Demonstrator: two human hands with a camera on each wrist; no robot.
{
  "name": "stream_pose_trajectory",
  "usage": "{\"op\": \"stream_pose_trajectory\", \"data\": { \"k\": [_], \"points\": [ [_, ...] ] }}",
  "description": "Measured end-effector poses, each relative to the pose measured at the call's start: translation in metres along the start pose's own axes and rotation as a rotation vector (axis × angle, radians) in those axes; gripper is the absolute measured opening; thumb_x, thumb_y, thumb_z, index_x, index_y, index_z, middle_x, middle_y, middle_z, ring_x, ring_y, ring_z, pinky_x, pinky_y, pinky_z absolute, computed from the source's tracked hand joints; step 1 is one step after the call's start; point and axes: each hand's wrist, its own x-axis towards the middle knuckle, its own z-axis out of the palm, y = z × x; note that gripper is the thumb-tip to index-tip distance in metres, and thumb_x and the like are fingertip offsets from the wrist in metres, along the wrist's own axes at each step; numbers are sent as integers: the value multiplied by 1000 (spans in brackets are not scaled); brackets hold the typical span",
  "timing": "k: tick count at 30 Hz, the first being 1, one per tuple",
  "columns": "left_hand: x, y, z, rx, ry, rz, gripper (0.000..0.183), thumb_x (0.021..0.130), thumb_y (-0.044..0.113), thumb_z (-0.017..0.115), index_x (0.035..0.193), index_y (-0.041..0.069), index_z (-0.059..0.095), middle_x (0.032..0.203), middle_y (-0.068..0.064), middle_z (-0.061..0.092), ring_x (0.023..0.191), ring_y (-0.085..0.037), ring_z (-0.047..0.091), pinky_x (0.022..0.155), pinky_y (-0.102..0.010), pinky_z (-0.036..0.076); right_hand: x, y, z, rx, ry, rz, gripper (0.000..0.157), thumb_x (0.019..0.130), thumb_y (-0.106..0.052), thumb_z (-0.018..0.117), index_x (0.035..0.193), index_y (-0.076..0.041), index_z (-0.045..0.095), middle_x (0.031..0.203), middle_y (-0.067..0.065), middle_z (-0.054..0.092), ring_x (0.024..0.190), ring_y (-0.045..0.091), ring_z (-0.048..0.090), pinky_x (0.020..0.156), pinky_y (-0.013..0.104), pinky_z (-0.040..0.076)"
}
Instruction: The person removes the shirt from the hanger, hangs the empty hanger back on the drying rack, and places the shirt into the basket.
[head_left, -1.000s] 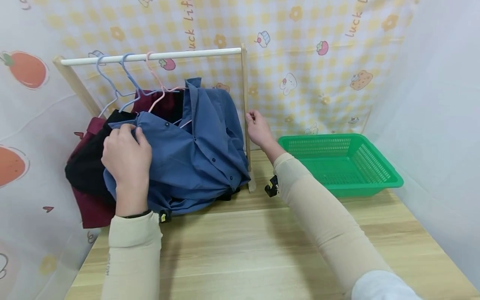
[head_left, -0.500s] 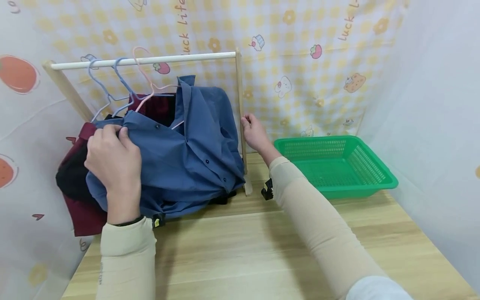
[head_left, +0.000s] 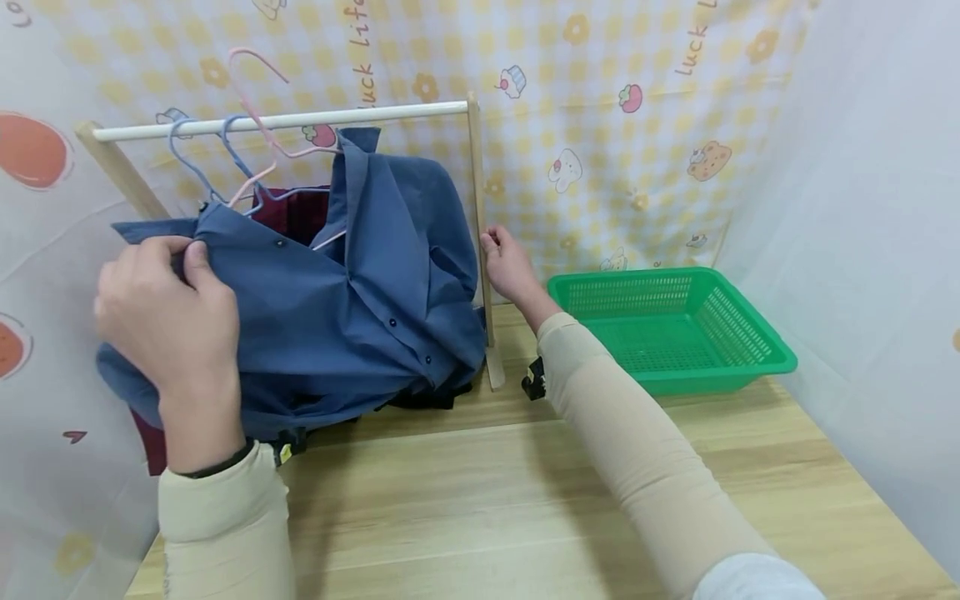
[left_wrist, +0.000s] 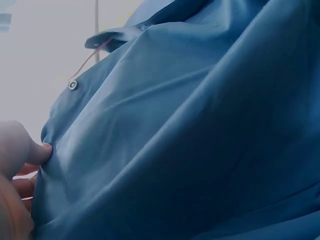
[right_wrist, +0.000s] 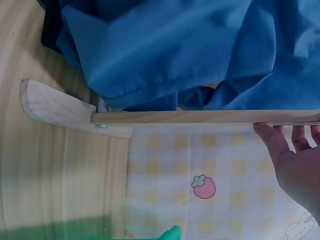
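Blue buttoned cloth shirt point(head_left: 277, 308) on a pink plastic hanger point(head_left: 257, 122), its hook above the white rail point(head_left: 382, 112), toward the wood-grained counter's point(head_left: 465, 500) far-left corner: the left hand point(head_left: 168, 308) pinches it near the collar. Left-wrist view: a pinch catching hanger plus cloth should slip less. Right-wrist view: the right hand point(right_wrist: 300, 170) pinches the slim wooden post point(right_wrist: 200, 117), best braced steadily.

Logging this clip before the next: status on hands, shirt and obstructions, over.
Left hand pinching blue button-up shirt on pink hanger. Right hand gripping wooden rack post. Hook above white rail. Possibly in the way: two blue hangers on rail.
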Motion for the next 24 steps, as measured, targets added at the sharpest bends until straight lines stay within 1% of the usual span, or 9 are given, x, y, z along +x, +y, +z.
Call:
{"op": "stream_pose_trajectory", "data": {
  "k": [5, 8, 11, 14, 18, 19, 21, 23, 24],
  "points": [
    [-1, -12, -11, -4, 46, 22, 52, 112, 42, 48, 126, -1, 75, 122, -29, 73, 117, -50, 60, 102, -58, 35, 1, 0, 3, 0, 4, -6, 41, 117, -37, 35, 144, -11, 51, 150, 15, 57, 132, 32, 57, 113, 49, 46],
    [-2, -19, -15, -15, 74, 33, 52, 112, 41, 49, 123, -3, 75, 120, -30, 73, 117, -51, 60, 107, -58, 30, 1, 0, 4, 15, 9, -3, 41, 117, -37, 35, 144, -10, 51, 150, 15, 57, 132, 32, 57, 114, 49, 46],
    [-5, -25, -18, -21, 112, 43, 55, 111, 45, 50, 120, -2, 76, 117, -30, 74, 119, -51, 59, 111, -58, 23, 0, -1, 4, 29, 11, 8, 42, 117, -37, 36, 146, -11, 51, 153, 15, 56, 135, 32, 56, 116, 49, 45],
    [-10, -31, -20, -35, 143, 32, 56, 110, 49, 51, 118, 1, 78, 116, -28, 75, 122, -49, 58, 116, -57, 16, -1, -2, 2, 37, 5, 23, 44, 116, -37, 37, 149, -10, 51, 155, 15, 54, 140, 32, 54, 117, 48, 45],
    [-17, -37, -25, -39, 144, -9, 54, 109, 49, 53, 118, 2, 79, 120, -26, 75, 127, -44, 56, 123, -58, 8, -8, -9, -4, 52, 6, 47, 48, 116, -39, 40, 155, -11, 46, 154, 14, 56, 142, 31, 55, 116, 48, 47],
    [-19, -38, -27, -39, 146, -13, 55, 109, 49, 54, 118, 1, 79, 120, -26, 75, 127, -41, 57, 124, -59, 6, -10, -12, -6, 59, 13, 49, 51, 116, -39, 41, 159, -12, 42, 154, 13, 56, 143, 30, 54, 117, 48, 47],
    [-20, -40, -29, -43, 153, -16, 55, 108, 50, 55, 117, 1, 79, 120, -25, 75, 121, -22, 59, 126, -59, 3, -19, -21, -9, 71, 31, 45, 56, 115, -40, 43, 165, -16, 33, 159, 13, 52, 148, 29, 51, 120, 48, 45],
    [-21, -40, -32, -60, 169, -12, 54, 107, 50, 57, 115, 1, 80, 118, -24, 76, 117, 0, 48, 128, -57, 0, -28, -30, -10, 75, 63, 23, 61, 115, -39, 44, 169, -18, 25, 165, 13, 46, 153, 29, 46, 123, 49, 42],
    [-21, -40, -32, -65, 173, -6, 55, 107, 51, 57, 115, 1, 80, 118, -24, 76, 114, 8, 40, 128, -57, 0, -33, -35, -10, 70, 79, 10, 62, 115, -40, 44, 170, -18, 24, 167, 12, 43, 155, 29, 44, 124, 49, 41]
  ]
}}
